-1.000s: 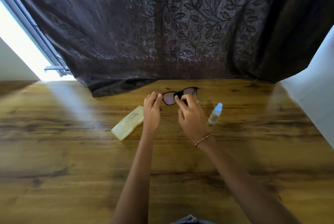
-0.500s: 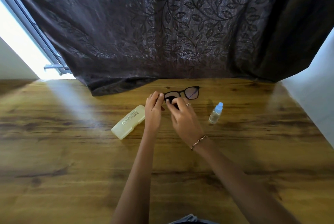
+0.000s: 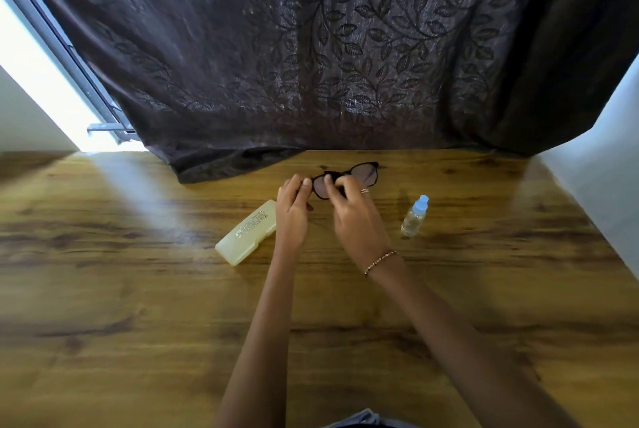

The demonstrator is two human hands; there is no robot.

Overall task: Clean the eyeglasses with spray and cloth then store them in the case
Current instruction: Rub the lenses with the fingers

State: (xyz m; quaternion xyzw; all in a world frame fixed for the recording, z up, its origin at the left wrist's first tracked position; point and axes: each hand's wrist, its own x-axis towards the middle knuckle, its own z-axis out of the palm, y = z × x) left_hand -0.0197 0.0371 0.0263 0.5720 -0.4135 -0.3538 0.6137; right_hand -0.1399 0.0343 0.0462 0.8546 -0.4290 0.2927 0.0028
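Black-framed eyeglasses are held above the wooden table, lenses facing me. My left hand pinches the frame's left end. My right hand has its fingertips pressed on the left lens, with something dark under them; I cannot tell if it is a cloth. A pale yellow glasses case lies shut on the table, left of my left hand. A small clear spray bottle with a light blue cap stands right of my right hand.
A dark leaf-patterned curtain hangs behind the table and drapes onto its far edge. A bright window gap is at the left. A white wall borders the table on the right.
My right hand's fingers have shifted left along the frame, from the bridge onto the left lens, and the right lens is now uncovered. My left hand has kept its hold on the frame's end.
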